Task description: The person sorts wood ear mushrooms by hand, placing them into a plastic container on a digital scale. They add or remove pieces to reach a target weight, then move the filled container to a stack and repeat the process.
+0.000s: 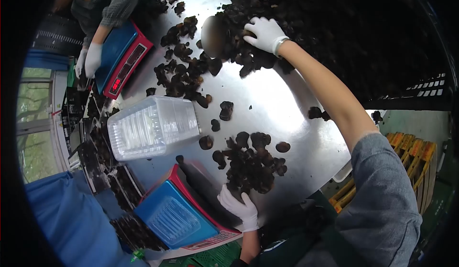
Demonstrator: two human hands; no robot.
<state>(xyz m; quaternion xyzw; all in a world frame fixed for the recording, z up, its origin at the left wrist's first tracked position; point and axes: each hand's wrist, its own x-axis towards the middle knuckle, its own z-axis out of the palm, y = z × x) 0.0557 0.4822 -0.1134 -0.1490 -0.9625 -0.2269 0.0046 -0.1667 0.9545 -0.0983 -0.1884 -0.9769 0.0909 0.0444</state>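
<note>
At the far left a co-worker's gloved hand (pixel 91 59) rests by a red scale (pixel 122 61), and nearer me a stack of clear plastic trays (pixel 153 126) lies on the metal table (pixel 277 104) above a second scale (pixel 174 217). The person's white-gloved left hand (pixel 237 207) lies flat, fingers spread, against the edge of a small heap of dark mushrooms (pixel 251 164). Further right, the right hand (pixel 265 33) reaches into the big pile (pixel 306 14), fingers bent over it; I cannot tell whether it grips any.
</note>
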